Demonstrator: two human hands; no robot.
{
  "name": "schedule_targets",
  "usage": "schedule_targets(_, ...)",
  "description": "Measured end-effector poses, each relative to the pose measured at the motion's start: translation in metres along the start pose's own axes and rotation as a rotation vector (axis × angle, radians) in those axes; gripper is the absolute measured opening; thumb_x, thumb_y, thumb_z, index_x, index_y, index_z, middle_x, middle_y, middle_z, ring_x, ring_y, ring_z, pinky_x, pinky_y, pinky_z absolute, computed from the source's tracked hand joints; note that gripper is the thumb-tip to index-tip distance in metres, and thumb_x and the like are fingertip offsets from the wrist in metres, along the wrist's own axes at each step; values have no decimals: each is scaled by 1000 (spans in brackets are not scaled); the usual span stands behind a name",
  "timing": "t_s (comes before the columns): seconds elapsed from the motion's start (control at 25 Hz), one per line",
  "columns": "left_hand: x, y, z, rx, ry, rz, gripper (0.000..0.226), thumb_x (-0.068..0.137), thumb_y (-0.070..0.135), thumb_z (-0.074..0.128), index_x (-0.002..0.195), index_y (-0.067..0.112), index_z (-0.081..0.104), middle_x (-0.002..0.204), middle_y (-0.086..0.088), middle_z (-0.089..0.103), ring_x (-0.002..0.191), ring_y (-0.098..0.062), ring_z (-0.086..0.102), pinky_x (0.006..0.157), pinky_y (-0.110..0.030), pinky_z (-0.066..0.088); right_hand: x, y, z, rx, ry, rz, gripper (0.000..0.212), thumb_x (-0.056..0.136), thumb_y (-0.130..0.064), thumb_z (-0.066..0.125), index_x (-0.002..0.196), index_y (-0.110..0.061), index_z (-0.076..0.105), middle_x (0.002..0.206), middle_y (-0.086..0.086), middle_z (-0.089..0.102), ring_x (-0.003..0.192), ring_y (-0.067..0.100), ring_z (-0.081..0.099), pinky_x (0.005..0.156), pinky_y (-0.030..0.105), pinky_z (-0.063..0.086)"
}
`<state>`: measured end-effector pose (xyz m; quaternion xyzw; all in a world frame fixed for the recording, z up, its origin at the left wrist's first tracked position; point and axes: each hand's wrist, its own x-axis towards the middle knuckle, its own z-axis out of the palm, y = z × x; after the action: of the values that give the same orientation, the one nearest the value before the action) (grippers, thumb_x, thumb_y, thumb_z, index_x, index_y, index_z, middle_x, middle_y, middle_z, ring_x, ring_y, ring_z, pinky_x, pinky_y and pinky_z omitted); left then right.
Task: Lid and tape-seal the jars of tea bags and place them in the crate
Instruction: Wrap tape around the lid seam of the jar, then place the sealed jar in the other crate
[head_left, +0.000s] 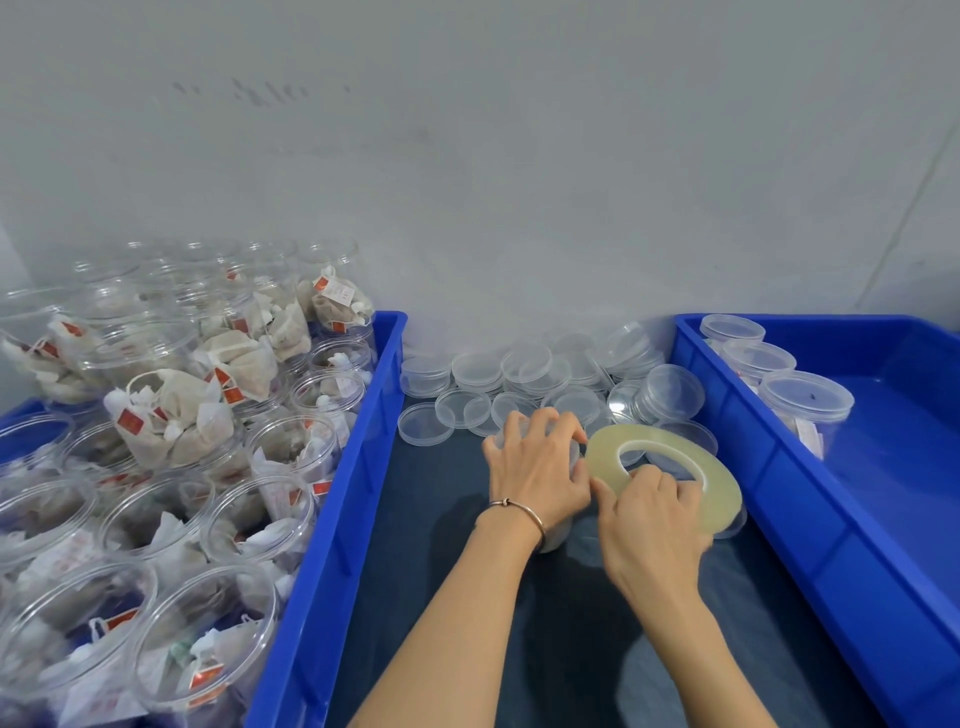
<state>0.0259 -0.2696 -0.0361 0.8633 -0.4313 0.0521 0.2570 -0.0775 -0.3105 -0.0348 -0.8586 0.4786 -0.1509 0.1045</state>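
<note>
Dark tabletop (447, 571) btwn blue crates (332, 519), grey wall (519, 156).

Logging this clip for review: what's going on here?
A person is tape-sealing a clear plastic jar on the dark work surface. The left hand grips its lidded top; the right hand holds a wide roll of clear tape against it. Three lidded jars already stand in the right-hand blue crate.
</note>
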Motion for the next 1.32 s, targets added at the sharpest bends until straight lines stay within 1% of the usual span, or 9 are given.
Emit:
schedule_targets(0.48, 10, -3, 1, 1, -27, 48, 23, 83, 27, 51, 105, 29, 49, 123, 8, 48, 114, -25, 40, 86, -42, 31, -6, -6, -6, -3, 42, 56, 44, 98, -49, 32, 111, -9, 45, 117, 7, 50, 117, 25, 36, 81, 41, 42)
schedule_targets(0.56, 26, -1, -6, -11, -58, -154, 21, 89, 26, 46, 110, 28, 48, 125, 1, 47, 117, -29, 40, 88, -44, 31, -21, -14, -15, 218, 119, -39, 37, 95, -41, 42, 97, -6, 52, 101, 13, 56, 106, 33, 46, 78, 45, 40)
schedule_targets(0.64, 45, -8, -20, 0, -115, -343, 17, 96, 28, 41, 111, 27, 47, 129, -6, 45, 121, -33, 38, 90, -48, 31, -44, -24, -16, 358, 336, -234, 29, 87, -37, 51, 81, -8, 54, 80, 12, 55, 86, 34, 49, 61, 45, 43)
schedule_targets(0.72, 38, -18, -14, 54, -75, -248, 6, 93, 34, 45, 99, 31, 44, 125, 1, 46, 118, -27, 38, 86, -45, 31, -48, -19, -10, 333, 406, -286, 29, 86, -36, 57, 85, -7, 55, 84, 10, 56, 87, 31, 48, 58, 44, 43)
schedule_targets(0.84, 19, -31, -13, 12, 43, -99, 17, 86, 37, 52, 101, 33, 45, 122, 11, 46, 117, -20, 37, 84, -39, 33, -14, 0, 11, 90, 89, -145, 38, 97, -45, 40, 108, -11, 49, 112, 4, 51, 113, 24, 38, 79, 39, 41)
schedule_targets(0.96, 16, -37, -17, -18, -26, -120, 34, 84, 42, 57, 114, 33, 46, 130, 13, 38, 125, -20, 28, 81, -39, 41, -3, 15, 38, -98, -89, -185, 42, 100, -49, 25, 118, -16, 43, 124, -2, 46, 122, 19, 31, 91, 33, 41)
schedule_targets(1.04, 16, -38, -19, 3, -112, -103, 46, 81, 42, 63, 122, 34, 42, 136, 12, 29, 128, -22, 19, 87, -45, 46, -7, 12, 51, -136, -187, -225, 41, 100, -49, 29, 118, -15, 42, 126, -1, 43, 126, 20, 29, 90, 38, 45)
schedule_targets(1.16, 11, -40, -18, 6, -140, -95, 50, 82, 23, 63, 125, 33, 40, 141, 4, 19, 131, -27, 15, 98, -47, 41, 2, 12, 57, -176, -280, -257, 44, 98, -49, 35, 124, -14, 39, 134, 2, 35, 133, 24, 22, 93, 45, 45)
schedule_targets(1.32, 7, -30, -21, -156, -49, -190, 53, 79, 16, 65, 124, 35, 47, 138, -5, 23, 130, -29, 17, 102, -44, 39, 24, 17, 37, -66, -306, -210, 76, 91, -53, 50, 147, -19, 12, 150, 4, 13, 143, 32, -1, 98, 57, 40)
